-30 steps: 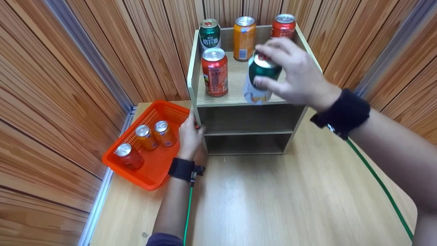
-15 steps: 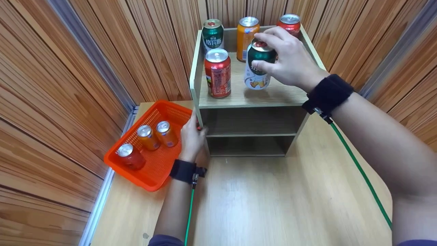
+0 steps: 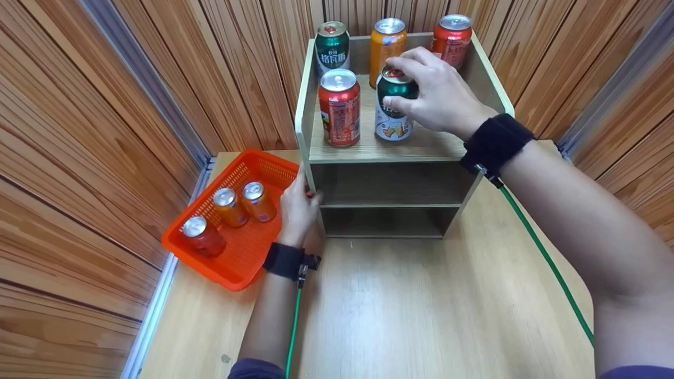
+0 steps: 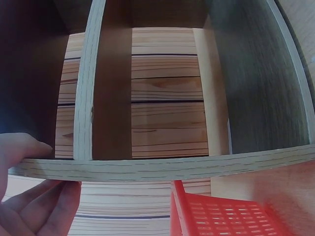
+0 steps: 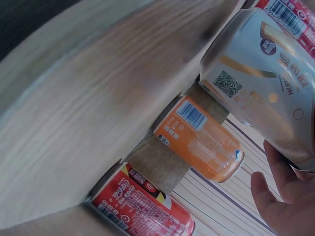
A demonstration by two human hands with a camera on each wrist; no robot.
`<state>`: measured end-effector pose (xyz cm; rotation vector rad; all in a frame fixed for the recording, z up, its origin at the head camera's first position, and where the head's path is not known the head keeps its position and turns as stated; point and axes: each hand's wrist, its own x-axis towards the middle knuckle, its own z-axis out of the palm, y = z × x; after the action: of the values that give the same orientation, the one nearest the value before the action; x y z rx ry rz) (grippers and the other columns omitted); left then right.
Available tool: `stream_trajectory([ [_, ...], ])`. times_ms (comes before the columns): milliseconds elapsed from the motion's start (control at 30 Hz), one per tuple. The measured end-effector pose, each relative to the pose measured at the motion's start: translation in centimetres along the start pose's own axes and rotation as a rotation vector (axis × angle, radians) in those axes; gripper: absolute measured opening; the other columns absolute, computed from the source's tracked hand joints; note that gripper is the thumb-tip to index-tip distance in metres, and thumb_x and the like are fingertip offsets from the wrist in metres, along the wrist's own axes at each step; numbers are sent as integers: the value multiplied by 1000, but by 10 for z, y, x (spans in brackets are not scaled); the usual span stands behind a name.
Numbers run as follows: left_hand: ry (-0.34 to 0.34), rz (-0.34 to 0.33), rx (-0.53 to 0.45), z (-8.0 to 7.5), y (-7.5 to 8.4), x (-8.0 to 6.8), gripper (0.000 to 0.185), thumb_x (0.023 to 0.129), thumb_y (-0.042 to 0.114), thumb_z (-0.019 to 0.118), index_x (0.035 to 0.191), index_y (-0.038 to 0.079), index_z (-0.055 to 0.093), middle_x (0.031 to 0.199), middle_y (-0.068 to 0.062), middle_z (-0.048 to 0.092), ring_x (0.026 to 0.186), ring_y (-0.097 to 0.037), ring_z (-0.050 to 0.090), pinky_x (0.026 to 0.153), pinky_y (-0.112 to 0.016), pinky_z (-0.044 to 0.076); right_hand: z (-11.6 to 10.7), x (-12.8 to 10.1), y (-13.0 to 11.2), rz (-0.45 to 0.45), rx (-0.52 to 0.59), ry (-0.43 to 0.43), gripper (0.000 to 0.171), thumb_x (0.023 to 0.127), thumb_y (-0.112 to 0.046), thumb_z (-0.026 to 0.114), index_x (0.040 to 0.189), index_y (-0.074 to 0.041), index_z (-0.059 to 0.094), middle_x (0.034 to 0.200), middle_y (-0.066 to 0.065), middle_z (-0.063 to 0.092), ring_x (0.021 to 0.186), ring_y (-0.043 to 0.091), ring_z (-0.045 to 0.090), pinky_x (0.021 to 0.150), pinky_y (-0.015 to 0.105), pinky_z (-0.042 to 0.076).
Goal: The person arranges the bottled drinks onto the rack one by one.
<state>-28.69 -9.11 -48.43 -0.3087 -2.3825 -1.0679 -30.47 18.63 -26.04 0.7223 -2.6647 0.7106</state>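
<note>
Can: I judge the green can [image 3: 395, 108] rigid, smooth, thin-walled, slippery.
Hold point: upper sidewall.
Right hand [image 3: 439, 97]: wrapped round it.
Left hand [image 3: 297, 210]: pinching shelf unit [image 3: 308, 139] edge.

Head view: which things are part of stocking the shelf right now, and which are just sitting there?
In play: green can gripped by right hand; shelf steadied by left hand.

Idle: red can, back-row cans, basket with three cans.

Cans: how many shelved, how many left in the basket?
Four cans stand free on the shelf top. The right hand grips a fifth, the green can, set there upright. Three cans remain in the orange basket. The left hand holds the shelf's edge.
</note>
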Motion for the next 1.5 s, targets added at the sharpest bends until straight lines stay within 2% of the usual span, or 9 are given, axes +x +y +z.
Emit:
stream_trajectory([
  [333, 4, 12, 15, 1, -1, 1, 70, 81, -3, 71, 145, 10, 44, 117, -14, 67, 98, -29, 65, 87, -44, 53, 3, 0, 6, 26, 18, 7, 61, 92, -40, 64, 146, -17, 46, 137, 8, 45, 123, 25, 46, 99, 45, 43],
  [633, 35, 21, 72, 1, -4, -1, 71, 77, 0, 74, 143, 6, 47, 112, -17, 68, 91, -36, 66, 79, -47, 53, 7, 1, 7, 15, 10, 22, 61, 91, -41, 64, 145, -17, 47, 136, 7, 46, 123, 24, 46, 100, 44, 42],
  [1000, 20, 0, 45, 1, -2, -1, 71, 79, -2, 72, 145, 8, 45, 114, -17, 67, 95, -35, 65, 84, -46, 52, 9, -1, 8, 22, -7, 4, 65, 92, -43, 61, 148, -18, 41, 141, 8, 40, 125, 26, 45, 102, 45, 41],
  [1100, 20, 0, 44, 2, -1, 0, 70, 80, -2, 72, 144, 9, 46, 115, -16, 67, 95, -33, 65, 83, -45, 52, 0, -2, 7, 65, -3, -16, 70, 91, -47, 63, 150, -20, 37, 148, 5, 34, 130, 26, 40, 106, 47, 35],
  [1167, 20, -1, 44, 2, 0, 0, 70, 80, -1, 71, 144, 10, 46, 114, -15, 67, 95, -32, 65, 83, -45, 52, -8, -4, 7, 87, 1, 1, 73, 89, -49, 64, 151, -21, 36, 152, 3, 31, 134, 24, 36, 109, 46, 30],
  [1267, 15, 1, 37, 2, -1, 0, 71, 80, -1, 72, 144, 9, 46, 114, -16, 67, 95, -33, 65, 83, -45, 52, -23, -10, 8, 100, -6, 76, 74, 88, -49, 67, 150, -23, 37, 154, 0, 29, 138, 20, 30, 111, 42, 26],
  [1500, 25, 1, 50, 1, -1, 0, 71, 78, -1, 74, 143, 6, 47, 109, -18, 68, 92, -37, 65, 83, -49, 51, -47, -41, 16, 14, -42, 240, 68, 87, -40, 72, 144, -14, 47, 146, 5, 40, 134, 19, 36, 109, 35, 29],
])
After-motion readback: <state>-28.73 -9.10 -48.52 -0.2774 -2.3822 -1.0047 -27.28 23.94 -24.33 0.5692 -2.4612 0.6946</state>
